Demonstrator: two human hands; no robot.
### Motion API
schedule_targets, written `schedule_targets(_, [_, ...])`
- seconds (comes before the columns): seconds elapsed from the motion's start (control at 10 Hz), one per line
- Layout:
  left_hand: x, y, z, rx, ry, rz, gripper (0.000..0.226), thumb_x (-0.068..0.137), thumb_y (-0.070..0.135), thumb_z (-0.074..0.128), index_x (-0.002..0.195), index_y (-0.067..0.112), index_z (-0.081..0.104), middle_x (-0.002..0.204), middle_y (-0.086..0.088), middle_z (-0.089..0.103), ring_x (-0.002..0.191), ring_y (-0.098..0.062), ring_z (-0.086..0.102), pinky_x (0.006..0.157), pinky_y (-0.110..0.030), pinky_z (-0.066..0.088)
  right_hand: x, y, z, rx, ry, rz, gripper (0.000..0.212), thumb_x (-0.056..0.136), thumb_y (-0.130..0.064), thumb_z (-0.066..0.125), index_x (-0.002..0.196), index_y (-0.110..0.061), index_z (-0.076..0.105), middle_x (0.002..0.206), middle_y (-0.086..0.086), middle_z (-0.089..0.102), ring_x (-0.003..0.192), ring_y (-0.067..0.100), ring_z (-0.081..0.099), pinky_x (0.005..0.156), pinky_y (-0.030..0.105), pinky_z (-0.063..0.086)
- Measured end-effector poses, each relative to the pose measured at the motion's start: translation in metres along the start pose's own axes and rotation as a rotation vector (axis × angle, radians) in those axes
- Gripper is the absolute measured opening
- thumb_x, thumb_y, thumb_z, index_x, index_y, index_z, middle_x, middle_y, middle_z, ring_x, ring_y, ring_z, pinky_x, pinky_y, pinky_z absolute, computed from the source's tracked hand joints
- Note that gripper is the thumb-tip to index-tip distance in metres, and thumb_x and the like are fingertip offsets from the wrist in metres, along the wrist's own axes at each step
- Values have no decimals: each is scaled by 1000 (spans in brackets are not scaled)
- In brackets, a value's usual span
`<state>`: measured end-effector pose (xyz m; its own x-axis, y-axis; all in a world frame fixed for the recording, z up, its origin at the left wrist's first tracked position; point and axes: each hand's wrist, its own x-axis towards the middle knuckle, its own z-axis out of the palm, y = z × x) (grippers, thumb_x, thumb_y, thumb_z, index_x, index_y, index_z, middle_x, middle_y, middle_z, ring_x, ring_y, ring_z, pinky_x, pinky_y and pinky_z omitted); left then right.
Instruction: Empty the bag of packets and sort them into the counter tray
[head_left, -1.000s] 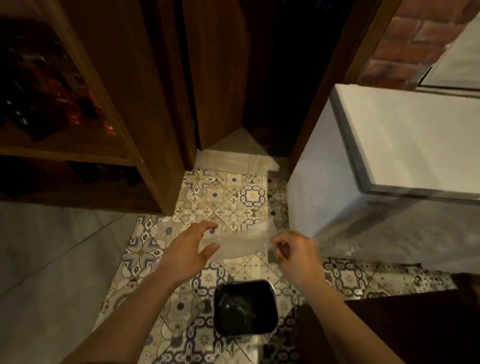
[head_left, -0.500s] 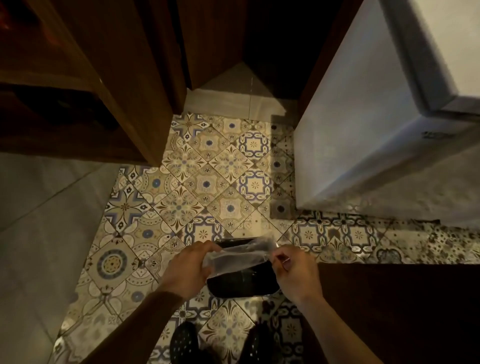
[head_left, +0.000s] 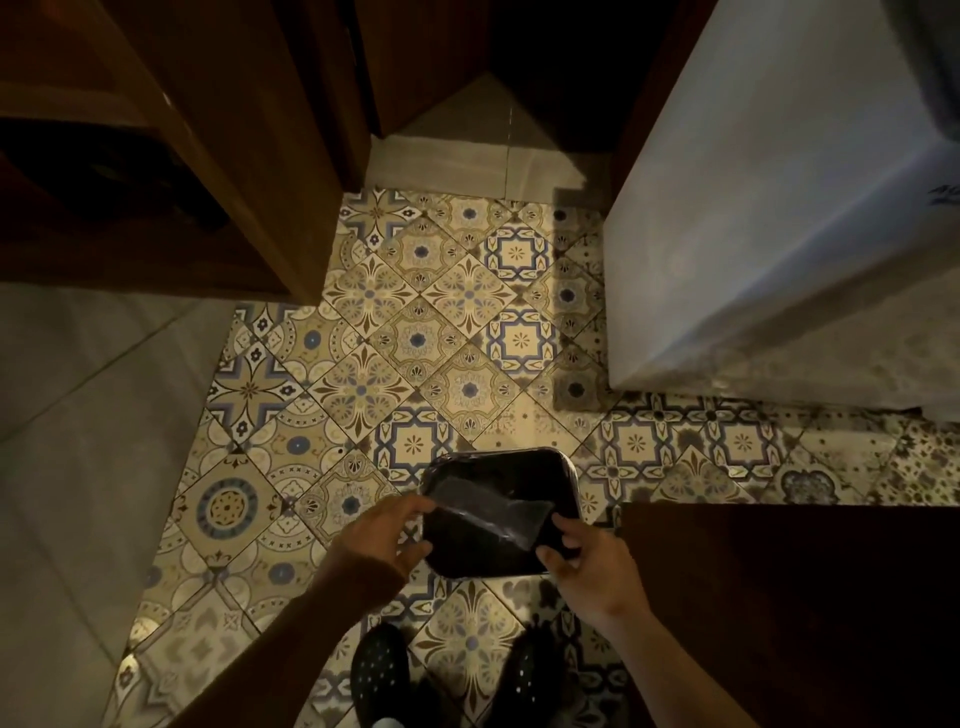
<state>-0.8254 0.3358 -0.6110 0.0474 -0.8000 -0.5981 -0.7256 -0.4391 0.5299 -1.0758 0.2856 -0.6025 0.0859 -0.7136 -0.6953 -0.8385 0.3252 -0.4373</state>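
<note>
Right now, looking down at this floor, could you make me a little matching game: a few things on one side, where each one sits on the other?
Things:
1. clear plastic bag
2. black bin
3. white appliance
4. dark shoes

Places:
a. on the floor, under the bag
b. bottom edge of view
c. held between both hands
d. upper right

Pairs: 1-c, 2-a, 3-d, 4-b

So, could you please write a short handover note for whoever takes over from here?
Left hand and right hand each pinch an end of the clear, empty-looking plastic bag, held just above the black-lined rectangular waste bin on the patterned tile floor.
Done: bag looks emptied.
Left: drop it in the bin. No packets or counter tray in view, so sorting can't be confirmed.
</note>
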Motion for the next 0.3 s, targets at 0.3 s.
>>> schedule_targets(0.3, [-34,54,-108,33,184,80,45,92,47,61,134,44,45,141,12,54,123,-9,54,100,-35,49,-47,-79,-91,-221,110,-165,53,97,-51,55,145,-29,50,140,-2,55,127,20,53,104,36,48])
